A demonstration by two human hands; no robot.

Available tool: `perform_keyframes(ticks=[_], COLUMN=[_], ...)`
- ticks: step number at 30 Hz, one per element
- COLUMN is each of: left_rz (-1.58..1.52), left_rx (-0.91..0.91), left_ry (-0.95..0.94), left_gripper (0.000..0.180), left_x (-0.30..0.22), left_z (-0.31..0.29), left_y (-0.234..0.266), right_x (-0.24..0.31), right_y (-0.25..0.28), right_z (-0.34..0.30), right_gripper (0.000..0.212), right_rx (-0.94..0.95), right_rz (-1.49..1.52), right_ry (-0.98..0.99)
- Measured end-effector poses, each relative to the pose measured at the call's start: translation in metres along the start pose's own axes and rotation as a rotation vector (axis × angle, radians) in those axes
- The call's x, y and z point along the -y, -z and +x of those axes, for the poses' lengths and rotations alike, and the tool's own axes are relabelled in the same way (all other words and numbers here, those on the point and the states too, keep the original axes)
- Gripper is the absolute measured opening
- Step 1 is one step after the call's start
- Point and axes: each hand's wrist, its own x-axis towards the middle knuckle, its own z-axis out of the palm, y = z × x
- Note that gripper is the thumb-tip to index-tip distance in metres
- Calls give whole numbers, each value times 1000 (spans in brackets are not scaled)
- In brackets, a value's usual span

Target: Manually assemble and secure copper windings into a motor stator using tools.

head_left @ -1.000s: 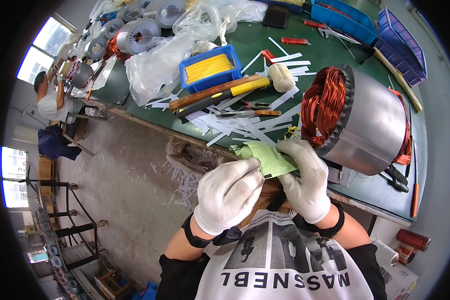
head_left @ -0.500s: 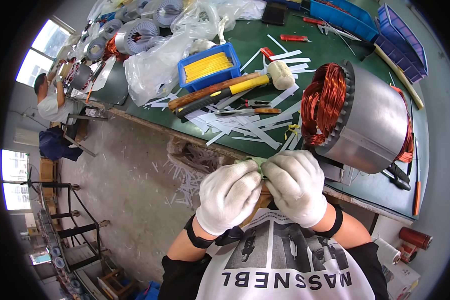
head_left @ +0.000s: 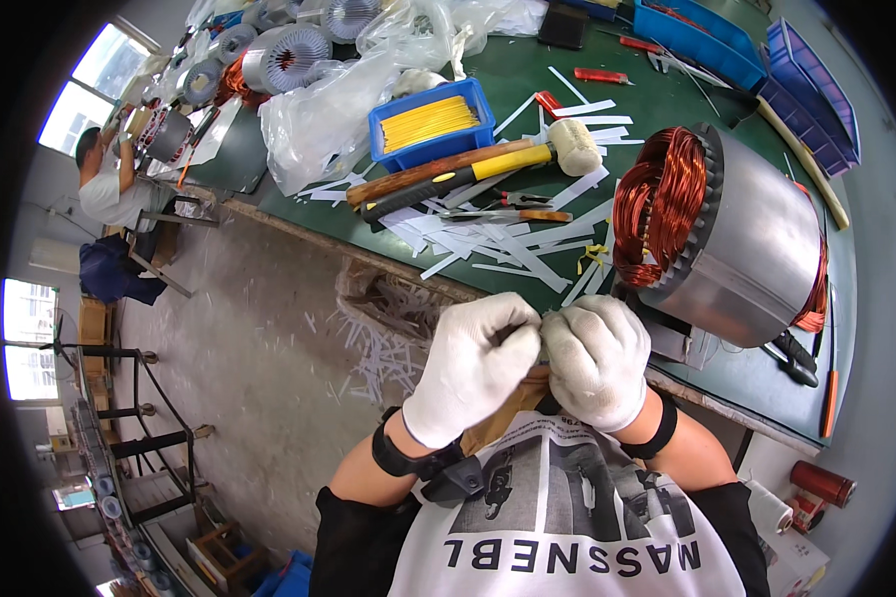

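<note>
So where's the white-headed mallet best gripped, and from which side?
Probably the black grip of the mallet, from above and the near side: this end points left and nearward, and a brown wooden stick lies along the far side.

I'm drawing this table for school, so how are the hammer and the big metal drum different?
The metal drum is much bigger and fatter; the hammer is long and thin. The metal drum is shiny grey, while the hammer has a pale head and a yellow-and-black handle. Copper-coloured wire bulges from the metal drum; the hammer has none. Both rest on the green table.
</note>
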Motion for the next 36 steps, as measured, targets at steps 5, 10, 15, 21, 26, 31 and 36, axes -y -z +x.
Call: perform_keyframes(ticks=[5, 10, 15, 21, 26, 31, 36], left_rz=[-749, 200, 775, 969, 703, 780, 935], left_rx=[177, -147, -498, -249, -168, -49, 36], left_ry=[508, -209, -691, -818, -776, -608, -530], left_gripper=[9, 4, 13, 21, 23, 20, 19], left_x=[4, -2, 2, 23, 2, -16, -19], left_z=[4, 5, 5, -8, -2, 17, 5], left_y=[5, 7, 3, -19, -1, 11, 9], right_x=[0, 0, 4, 8, -4, -6, 0], right_y=[0, -1, 2, 13, 3, 7, 9], right_z=[-1, 9, -2, 19, 9, 11, 11], right_gripper=[34, 38, 41, 27, 19, 16, 15], right_rx=[5, 29, 106, 178, 211, 330, 307], right_rz=[48, 293, 874, 1142, 897, 540, 336], right_ry=[-28, -398, -861, -1156, -958, -602, -432])
